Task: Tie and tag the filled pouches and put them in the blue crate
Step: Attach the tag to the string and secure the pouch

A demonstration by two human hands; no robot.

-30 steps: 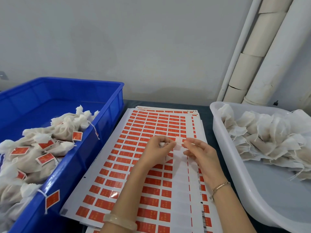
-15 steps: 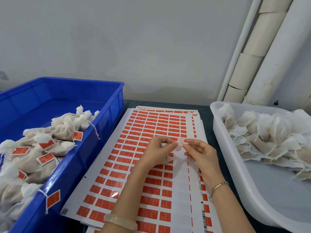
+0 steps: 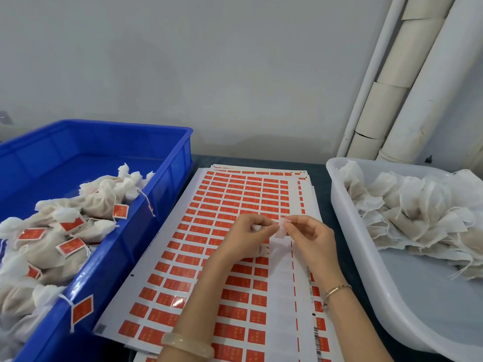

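My left hand (image 3: 248,237) is curled round a small white pouch (image 3: 256,228) that is mostly hidden in the palm. My right hand (image 3: 309,235) pinches a small pale tag (image 3: 281,230) between thumb and forefinger, right at my left fingertips. Both hands hover over the stack of sticker sheets (image 3: 230,194) printed with red labels. The blue crate (image 3: 167,184) on the left holds several tied pouches with red tags (image 3: 70,246). The white tub (image 3: 347,246) on the right holds several untagged pouches (image 3: 407,212).
One red tag (image 3: 82,309) hangs on its string over the crate's near rim. White pipes (image 3: 407,82) run up the wall at the back right. A dark table (image 3: 320,189) shows between the sheets and the tub.
Both hands have drifted slightly away from me over the sheets. The pale tag stays pinched between the fingertips, now a little more upright.
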